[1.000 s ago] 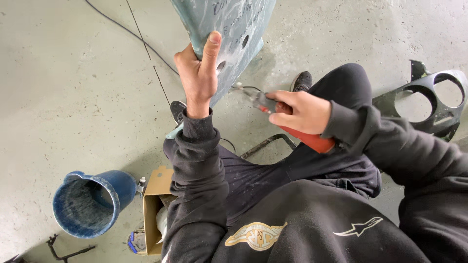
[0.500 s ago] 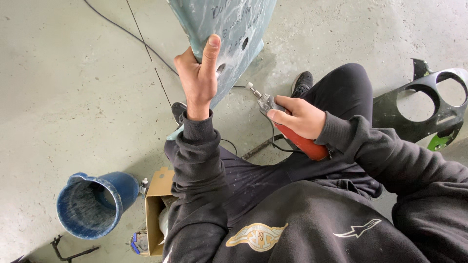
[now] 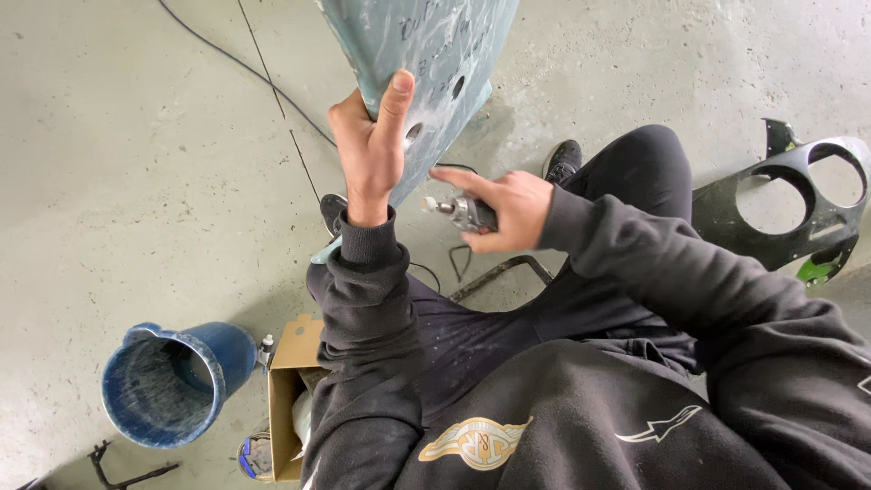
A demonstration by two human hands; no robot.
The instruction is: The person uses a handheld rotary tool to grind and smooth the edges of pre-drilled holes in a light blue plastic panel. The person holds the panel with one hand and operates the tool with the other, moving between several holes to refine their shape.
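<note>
A pale grey concrete floor (image 3: 136,181) fills the scene, evenly lit and lightly speckled. A thin black cable (image 3: 240,65) runs across it at the far left. A blue bucket (image 3: 172,381) lies tipped at the near left beside an open cardboard box (image 3: 288,399). A black panel with round cut-outs (image 3: 798,209) rests at the right.

Even, soft daylight, faint shadows on the concrete floor (image 3: 136,181), sharp focus, slight wide-angle stretch.

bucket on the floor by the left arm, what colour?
Blue; the bucket has a pale, dusty residue coating its inside. The head view, the only one, shows it at lower left.
</note>
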